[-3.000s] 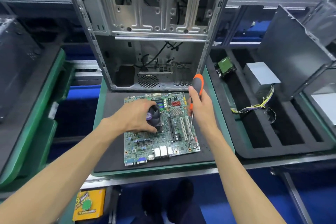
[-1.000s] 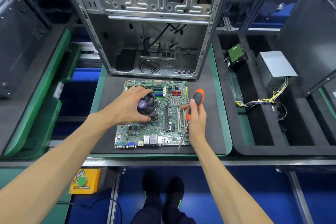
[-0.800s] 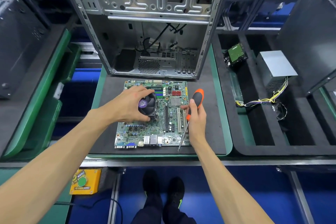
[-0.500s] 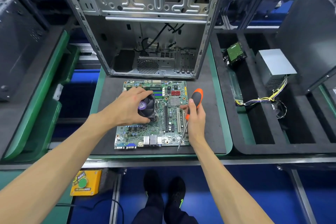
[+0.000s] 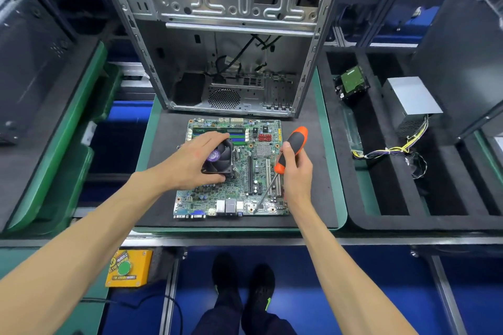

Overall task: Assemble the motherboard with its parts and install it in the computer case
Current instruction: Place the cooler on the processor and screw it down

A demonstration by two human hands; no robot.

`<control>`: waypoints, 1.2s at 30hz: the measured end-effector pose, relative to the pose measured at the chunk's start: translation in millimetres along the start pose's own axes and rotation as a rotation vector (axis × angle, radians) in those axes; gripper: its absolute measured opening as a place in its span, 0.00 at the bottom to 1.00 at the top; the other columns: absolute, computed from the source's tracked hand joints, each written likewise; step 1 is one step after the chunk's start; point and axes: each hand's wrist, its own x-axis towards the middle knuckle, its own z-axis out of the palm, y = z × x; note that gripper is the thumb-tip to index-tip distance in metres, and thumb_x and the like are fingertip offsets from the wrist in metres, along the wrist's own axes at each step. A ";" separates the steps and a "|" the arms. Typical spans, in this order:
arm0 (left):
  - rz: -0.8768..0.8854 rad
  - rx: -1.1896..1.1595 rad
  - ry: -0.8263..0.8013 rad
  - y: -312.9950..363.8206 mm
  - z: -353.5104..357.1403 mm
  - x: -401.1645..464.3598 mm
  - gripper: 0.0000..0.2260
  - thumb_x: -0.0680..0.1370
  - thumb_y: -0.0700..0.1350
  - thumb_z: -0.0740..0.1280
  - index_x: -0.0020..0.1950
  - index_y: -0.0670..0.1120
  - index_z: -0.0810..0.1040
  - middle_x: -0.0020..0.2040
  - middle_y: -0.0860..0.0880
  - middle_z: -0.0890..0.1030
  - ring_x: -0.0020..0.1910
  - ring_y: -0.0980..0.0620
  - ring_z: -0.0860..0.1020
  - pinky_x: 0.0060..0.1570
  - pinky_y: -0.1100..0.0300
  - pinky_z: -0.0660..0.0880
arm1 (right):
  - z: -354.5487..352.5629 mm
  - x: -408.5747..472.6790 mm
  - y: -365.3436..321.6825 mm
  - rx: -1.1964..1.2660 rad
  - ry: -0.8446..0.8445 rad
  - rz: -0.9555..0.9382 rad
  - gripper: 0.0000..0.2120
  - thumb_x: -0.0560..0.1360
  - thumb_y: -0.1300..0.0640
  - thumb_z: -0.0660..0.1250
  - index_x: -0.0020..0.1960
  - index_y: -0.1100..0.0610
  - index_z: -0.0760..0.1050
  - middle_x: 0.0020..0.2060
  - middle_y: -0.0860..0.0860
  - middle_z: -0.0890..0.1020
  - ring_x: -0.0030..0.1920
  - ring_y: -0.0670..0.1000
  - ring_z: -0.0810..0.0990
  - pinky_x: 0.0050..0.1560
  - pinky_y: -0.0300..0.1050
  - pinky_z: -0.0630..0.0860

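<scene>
Black foam mat [image 5: 313, 198] on a green-edged workstation tray, blue floor below. Motherboard [image 5: 234, 193] lies flat on the mat, port side toward the person, just in front of the open computer case [image 5: 231, 35], which stands empty with loose black cables inside. Left hand [image 5: 193, 163] cups the black CPU cooler fan [image 5: 219, 156] sitting on the board, fingers over its far edge, thumb curled at the near corner. Right hand [image 5: 295, 171] grips the screwdriver [image 5: 283, 160] by its orange-and-black handle, shaft angled down and left, tip at the board near the front-right corner; cannot tell whether it sits in a screw. RAM sticks in the slots behind the fan. To the right, a black foam parts tray [image 5: 381, 223] holds a hard drive [image 5: 352, 83] and a grey power supply [image 5: 411, 98] with yellow wiring trailing out, a dark case side panel [image 5: 462, 57] leaning beside it. Yellow box with green button [image 5: 128, 268] under the bench edge at left.
</scene>
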 end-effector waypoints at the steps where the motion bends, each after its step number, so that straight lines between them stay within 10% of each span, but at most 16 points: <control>1: 0.011 0.039 0.008 0.4 2.1 -1.7 0.44 0.73 0.57 0.75 0.81 0.47 0.56 0.78 0.48 0.62 0.77 0.48 0.60 0.75 0.56 0.56 | -0.2 0.2 -6.6 -0.014 0.003 -0.025 0.10 0.81 0.46 0.65 0.45 0.51 0.76 0.36 0.51 0.74 0.37 0.45 0.72 0.35 0.34 0.72; 10: -0.115 -0.126 -0.028 5.1 -8.9 9.8 0.37 0.73 0.62 0.73 0.77 0.50 0.65 0.70 0.50 0.71 0.69 0.50 0.68 0.72 0.49 0.63 | 18.9 14.8 -81.6 -0.054 -0.088 -0.304 0.08 0.78 0.45 0.70 0.47 0.48 0.77 0.39 0.59 0.81 0.36 0.51 0.79 0.38 0.41 0.79; 18: -0.055 -0.202 0.019 -1.4 -1.3 6.9 0.37 0.72 0.62 0.74 0.76 0.49 0.67 0.69 0.50 0.73 0.68 0.50 0.69 0.71 0.52 0.64 | 46.0 25.4 -96.5 -0.294 -0.181 -0.455 0.08 0.76 0.45 0.73 0.47 0.47 0.76 0.41 0.46 0.82 0.43 0.50 0.82 0.47 0.55 0.80; 36: -0.033 -0.256 0.050 -6.9 6.0 6.6 0.37 0.72 0.63 0.73 0.75 0.51 0.66 0.69 0.53 0.72 0.68 0.54 0.67 0.69 0.56 0.63 | 51.1 27.4 -100.4 -0.321 -0.206 -0.493 0.09 0.77 0.48 0.73 0.44 0.42 0.73 0.36 0.38 0.80 0.38 0.38 0.82 0.39 0.29 0.73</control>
